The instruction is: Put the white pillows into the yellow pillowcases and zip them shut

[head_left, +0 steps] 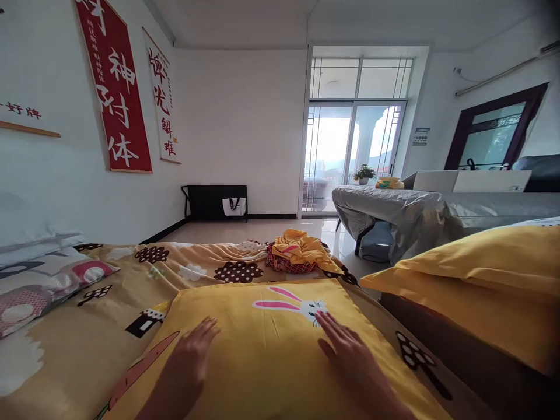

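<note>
Your left hand (190, 356) and right hand (350, 350) both reach out over the yellow pillow (271, 361), fingers straight and flattened rather than curled round anything; how firmly they press, you cannot tell from here. The pillow lies beneath your fingers on a patterned bedsheet (107, 315). Your right fingertips are at the face of its rabbit print (308, 308), while the carrot print (142, 373) is just left of your left hand. Ahead of your fingers, past the pillow's far edge, sits a crumpled yellow cloth (301, 245). To the right of your right fingers is another yellow cushion (490, 262), with the plastic-draped desk (389, 204) farther beyond.
</note>
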The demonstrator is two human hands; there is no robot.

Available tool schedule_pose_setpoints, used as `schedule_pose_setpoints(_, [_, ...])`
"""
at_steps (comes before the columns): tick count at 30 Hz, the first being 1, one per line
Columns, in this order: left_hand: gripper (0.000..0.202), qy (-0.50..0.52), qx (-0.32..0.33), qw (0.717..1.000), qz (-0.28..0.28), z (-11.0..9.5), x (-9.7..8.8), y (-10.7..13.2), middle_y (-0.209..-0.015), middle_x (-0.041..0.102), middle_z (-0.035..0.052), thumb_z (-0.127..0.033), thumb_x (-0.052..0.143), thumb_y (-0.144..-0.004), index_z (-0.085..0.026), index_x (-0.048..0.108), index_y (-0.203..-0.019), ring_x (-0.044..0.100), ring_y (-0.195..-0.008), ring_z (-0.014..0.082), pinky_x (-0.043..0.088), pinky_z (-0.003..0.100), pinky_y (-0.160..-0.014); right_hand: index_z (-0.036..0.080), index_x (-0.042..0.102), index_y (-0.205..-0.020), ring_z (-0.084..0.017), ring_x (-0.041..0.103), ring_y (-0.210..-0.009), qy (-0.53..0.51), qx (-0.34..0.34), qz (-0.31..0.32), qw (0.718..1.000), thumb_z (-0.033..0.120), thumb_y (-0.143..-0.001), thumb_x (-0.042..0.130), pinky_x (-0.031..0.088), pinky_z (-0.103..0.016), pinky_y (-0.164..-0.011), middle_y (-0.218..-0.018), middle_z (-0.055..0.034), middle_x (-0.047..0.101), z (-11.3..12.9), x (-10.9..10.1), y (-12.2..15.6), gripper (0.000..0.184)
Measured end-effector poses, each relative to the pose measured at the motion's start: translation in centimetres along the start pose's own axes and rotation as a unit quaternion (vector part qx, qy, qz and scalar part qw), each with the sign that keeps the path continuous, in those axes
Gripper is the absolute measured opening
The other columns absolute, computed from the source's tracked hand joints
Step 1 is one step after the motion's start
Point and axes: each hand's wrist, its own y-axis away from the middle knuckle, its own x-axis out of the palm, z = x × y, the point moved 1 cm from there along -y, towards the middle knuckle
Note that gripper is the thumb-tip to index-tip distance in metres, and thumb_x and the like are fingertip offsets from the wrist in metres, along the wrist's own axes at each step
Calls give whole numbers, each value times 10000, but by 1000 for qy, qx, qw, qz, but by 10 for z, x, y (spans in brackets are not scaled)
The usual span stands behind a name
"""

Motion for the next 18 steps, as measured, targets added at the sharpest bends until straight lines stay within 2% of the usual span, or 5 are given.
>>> schedule_pose_setpoints(4, [630, 27, 36, 992, 119, -86, 37, -43, -1491, 370, 63, -67, 296, -788, -123, 432, -1400, 302, -1397, 179, 265, 365, -1151, 202, 361, -1449, -208, 271, -1402, -46, -80, 78, 993, 278, -959, 290, 272, -436, -1145, -1497, -32, 323, 101, 32, -34, 501])
schedule_pose_setpoints(7, [537, 13, 23, 991, 135, -101, 65, -40, -1491, 365, 70, -219, 254, -910, -142, 402, -1420, 315, -1391, 208, 266, 423, -1148, 205, 365, -1446, -224, 264, -1405, -55, -73, 114, 989, 311, -967, 294, 229, -471, -1152, -1503, -47, 310, 108, 56, -30, 495])
schedule_pose_setpoints(10, [525, -21, 18, 997, 72, -71, 76, -9, -1504, 343, 20, -377, 280, -940, -249, 358, -1443, 304, -1396, 229, 258, 497, -1138, 270, 349, -1451, -240, 246, -1412, -34, -35, 74, 996, 458, -964, 306, 209, -494, -1153, -1528, -19, 248, 73, 68, -5, 524])
schedule_pose_setpoints(15, [581, -93, -89, 992, -6, 27, 75, 62, -1458, 421, 38, -457, 326, -888, -243, 402, -1423, 370, -1358, 261, 329, 513, -1081, 276, 364, -1445, -232, 316, -1384, 43, 83, 18, 995, 521, -947, 280, 269, -468, -1129, -1501, -2, 327, -7, 74, 52, 561])
schedule_pose_setpoints(18, [659, -106, -128, 985, -47, 77, 70, 113, -1438, 449, 9, -437, 338, -854, -319, 196, -1486, 417, -1328, 265, 389, 522, -1025, 314, 298, -1467, -258, 309, -1385, 82, 78, 9, 993, 513, -934, 269, 281, -518, -1103, -1500, 34, 322, -57, 82, 94, 571])
